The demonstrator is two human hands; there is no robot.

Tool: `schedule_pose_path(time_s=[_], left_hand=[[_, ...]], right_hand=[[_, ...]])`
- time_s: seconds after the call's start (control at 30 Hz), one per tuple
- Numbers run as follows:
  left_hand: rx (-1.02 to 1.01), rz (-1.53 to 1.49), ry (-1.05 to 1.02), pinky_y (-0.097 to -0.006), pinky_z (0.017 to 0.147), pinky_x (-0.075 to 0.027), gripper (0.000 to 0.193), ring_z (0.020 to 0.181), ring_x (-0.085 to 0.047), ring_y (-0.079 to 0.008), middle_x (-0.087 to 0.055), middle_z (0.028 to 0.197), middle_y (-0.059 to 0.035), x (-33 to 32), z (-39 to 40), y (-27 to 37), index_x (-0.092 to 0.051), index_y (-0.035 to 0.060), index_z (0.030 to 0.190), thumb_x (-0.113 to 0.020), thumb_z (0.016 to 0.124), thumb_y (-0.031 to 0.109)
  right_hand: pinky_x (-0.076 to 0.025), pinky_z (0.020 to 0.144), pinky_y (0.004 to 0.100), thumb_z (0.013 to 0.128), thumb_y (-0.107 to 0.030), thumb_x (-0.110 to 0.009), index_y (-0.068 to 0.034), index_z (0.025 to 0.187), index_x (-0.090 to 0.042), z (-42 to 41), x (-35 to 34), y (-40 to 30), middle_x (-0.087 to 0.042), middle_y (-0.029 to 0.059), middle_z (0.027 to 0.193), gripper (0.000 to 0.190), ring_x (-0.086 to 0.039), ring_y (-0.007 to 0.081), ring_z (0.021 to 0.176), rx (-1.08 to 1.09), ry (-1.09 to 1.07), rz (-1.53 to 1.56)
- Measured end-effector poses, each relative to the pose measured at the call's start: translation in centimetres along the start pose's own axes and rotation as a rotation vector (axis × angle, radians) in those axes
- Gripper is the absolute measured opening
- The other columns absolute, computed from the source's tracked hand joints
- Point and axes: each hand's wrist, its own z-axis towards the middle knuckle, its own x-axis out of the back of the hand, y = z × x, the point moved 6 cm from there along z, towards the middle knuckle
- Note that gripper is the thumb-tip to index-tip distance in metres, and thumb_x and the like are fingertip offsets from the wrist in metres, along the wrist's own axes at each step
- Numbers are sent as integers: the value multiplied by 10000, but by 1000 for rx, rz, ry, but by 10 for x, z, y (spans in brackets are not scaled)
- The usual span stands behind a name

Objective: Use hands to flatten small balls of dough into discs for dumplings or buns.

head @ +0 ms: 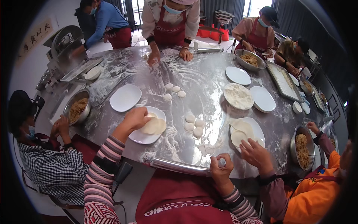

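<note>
My left hand [135, 119] is over a white plate [137, 137] left of centre. Its bent fingertips meet the edge of thin round dough wrappers [153, 126] overlapping there; whether they pinch one is hidden. My right hand [221, 169] grips the right end of a metal rolling pin [181, 165], which lies along the table's near edge. Ahead of the pin, several small flattened dough pieces [194, 126] sit grouped on the floured steel table [173, 145]. More dough pieces [175, 89] lie farther off.
A co-worker's hand [256, 154] touches wrappers [242, 131] on a right-hand plate. Bowls of filling stand left [78, 109], right [302, 151] and far right [250, 60]. A plate of flour [238, 96] sits near stacked plates [263, 99]. Across the table, a co-worker's hands [169, 56] rest on it.
</note>
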Motion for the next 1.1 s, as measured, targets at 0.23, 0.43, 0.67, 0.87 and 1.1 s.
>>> schedule_pose_path(time_s=[0.23, 0.43, 0.67, 0.87, 1.1], left_hand=[[-324, 89, 10, -398, 781, -448, 236, 918, -547, -313, -541, 978, -131, -95, 22, 88, -559, 81, 989, -617, 779, 171], [-376, 242, 78, -411, 781, -456, 225, 960, -538, -312, -524, 1004, -141, -148, 20, 123, -538, 39, 926, -619, 752, 157], [-238, -69, -94, -394, 680, -458, 235, 773, -587, -314, -580, 798, -141, -141, -13, 96, -536, 42, 858, -643, 687, 162], [-107, -317, -191, -357, 681, -479, 181, 743, -618, -286, -641, 782, -142, -135, -18, 66, -644, 53, 812, -626, 674, 168], [-203, -168, -183, -339, 634, -478, 171, 666, -626, -265, -643, 713, -158, -139, -10, 88, -665, 3, 781, -650, 725, 163]], right_hand=[[-431, 501, 294, 698, -24, -691, -38, 710, -511, 5, -3, 0, -537, 95, 606, 181, -558, 204, 510, -33, -8, -14], [-423, 494, 285, 698, -15, -684, -49, 704, -507, -6, -5, 20, -528, 90, 585, 180, -539, 172, 504, -154, 10, 64], [-404, 469, 272, 704, -29, -689, -56, 706, -504, 16, -10, 27, -501, 60, 552, 186, -505, 131, 478, -115, -1, 26], [-397, 456, 273, 732, -36, -684, -46, 716, -508, 28, -15, 14, -493, 59, 537, 177, -503, 108, 483, -72, -23, 37], [-400, 447, 318, 734, -54, -684, -33, 731, -505, 72, -45, 30, -521, 103, 558, 181, -527, 199, 467, -83, -19, 30]])
